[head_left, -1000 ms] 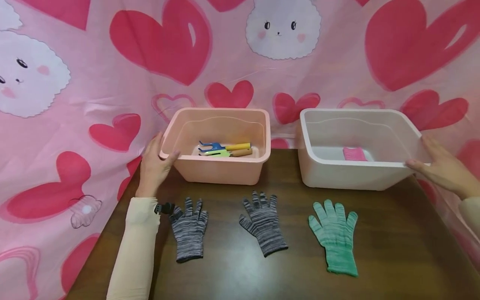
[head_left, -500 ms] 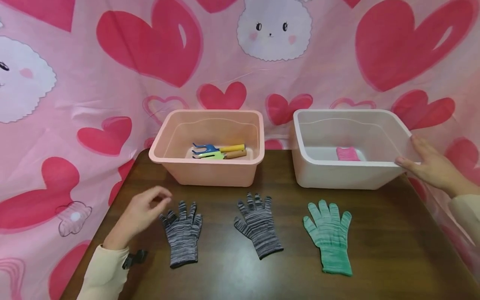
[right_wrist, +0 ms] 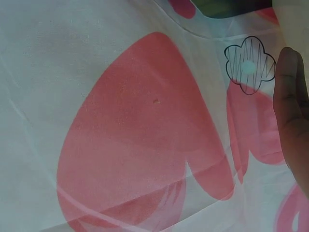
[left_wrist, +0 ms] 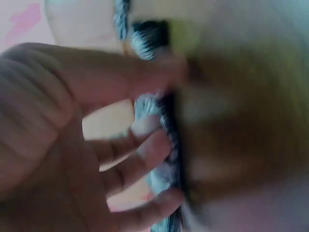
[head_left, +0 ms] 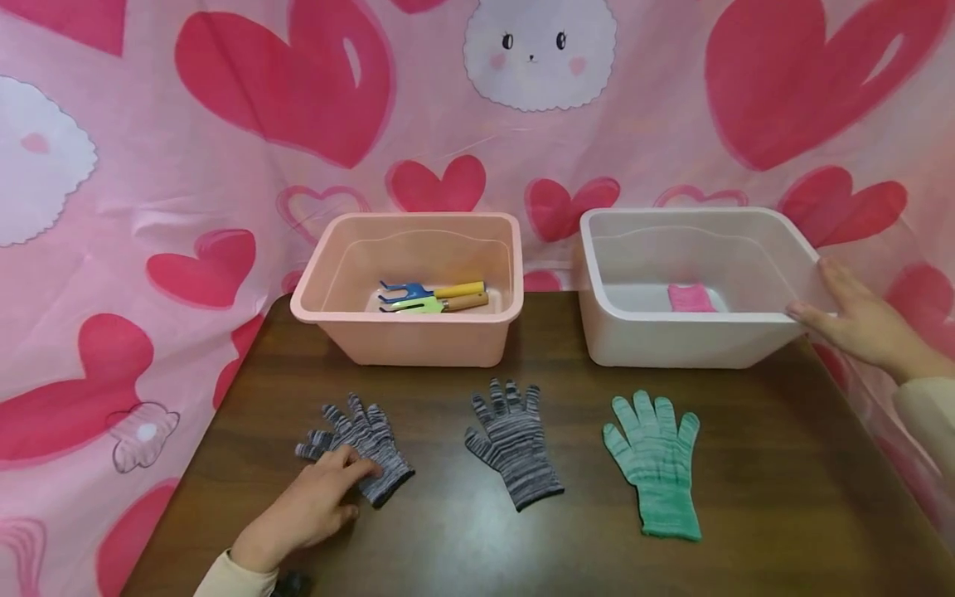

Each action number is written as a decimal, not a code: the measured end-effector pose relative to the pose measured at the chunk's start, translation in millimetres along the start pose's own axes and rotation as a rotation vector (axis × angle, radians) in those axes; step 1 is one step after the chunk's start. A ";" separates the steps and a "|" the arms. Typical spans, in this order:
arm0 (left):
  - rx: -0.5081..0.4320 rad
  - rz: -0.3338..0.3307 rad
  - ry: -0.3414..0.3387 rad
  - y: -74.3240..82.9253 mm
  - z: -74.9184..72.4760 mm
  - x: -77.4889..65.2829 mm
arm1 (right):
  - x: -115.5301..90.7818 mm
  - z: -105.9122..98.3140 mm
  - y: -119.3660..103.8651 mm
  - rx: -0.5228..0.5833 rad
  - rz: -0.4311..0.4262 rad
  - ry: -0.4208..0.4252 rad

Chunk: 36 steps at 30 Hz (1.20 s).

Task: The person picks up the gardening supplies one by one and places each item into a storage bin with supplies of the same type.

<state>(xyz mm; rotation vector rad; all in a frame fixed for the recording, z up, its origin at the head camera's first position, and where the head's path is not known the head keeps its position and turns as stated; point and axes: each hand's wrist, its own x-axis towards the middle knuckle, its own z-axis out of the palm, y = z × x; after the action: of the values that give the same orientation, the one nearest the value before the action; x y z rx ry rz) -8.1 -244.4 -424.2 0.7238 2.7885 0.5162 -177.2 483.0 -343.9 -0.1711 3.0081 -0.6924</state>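
Note:
My left hand point(head_left: 317, 497) is on the grey-and-black striped knit glove point(head_left: 376, 452) at the left of the table, thumb and bent fingers pinching it near the palm. In the left wrist view, the thumb and fingertips meet the striped glove point(left_wrist: 161, 176), partly blurred. A second striped glove point(head_left: 518, 452) lies flat in the middle, and a green glove point(head_left: 660, 468) lies to its right. My right hand point(head_left: 869, 327) rests against the right front corner of the white bin point(head_left: 694, 340), thumb at the rim and fingers extended along the side.
A peach bin point(head_left: 425, 342) stands at the back left, holding a blue hand fork with a yellow handle point(head_left: 458, 289) and a green tool with a wooden handle point(head_left: 466, 302). A pink item point(head_left: 690, 298) lies inside the white bin. A heart-print cloth point(head_left: 440, 99) hangs close behind.
My left hand has left the peach bin's rim and come down onto the left striped glove, which has turned with its cuff swinging right. My right hand has stayed at the white bin.

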 end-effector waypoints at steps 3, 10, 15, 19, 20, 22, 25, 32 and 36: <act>0.050 -0.085 -0.006 9.1 2.0 6.4 | 0.6 -1.8 -2.0 0.001 0.009 -0.011; 0.114 -0.153 0.017 16.1 0.0 18.6 | 0.4 -1.9 -4.0 0.015 0.032 -0.023; 0.144 -0.145 0.008 15.5 -0.7 25.0 | -0.8 -1.7 -3.4 0.031 0.060 -0.039; 0.129 -0.162 -0.001 14.1 1.4 27.4 | -1.5 -4.4 -1.0 0.042 0.073 -0.067; 0.131 -0.164 -0.001 13.2 2.6 27.5 | -0.7 -5.2 -0.1 0.043 0.066 -0.071; 0.135 -0.160 -0.003 11.7 5.0 28.1 | 1.2 -8.1 -0.2 0.041 0.044 -0.082; 0.141 -0.152 0.000 10.0 8.3 29.2 | 4.3 -13.5 -2.9 0.020 0.014 -0.094; 0.109 -0.123 0.025 6.1 6.4 28.1 | 9.8 -21.2 -6.9 0.008 0.032 -0.140; 0.112 -0.038 0.054 4.1 -0.7 24.9 | 10.8 -18.0 -3.5 0.045 0.020 -0.126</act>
<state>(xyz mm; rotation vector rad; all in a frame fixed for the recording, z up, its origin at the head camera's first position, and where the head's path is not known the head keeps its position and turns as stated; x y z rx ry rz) -27.9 -228.7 -424.9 0.6873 2.8953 0.3802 -188.9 486.4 -326.5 -0.1756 2.8685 -0.7184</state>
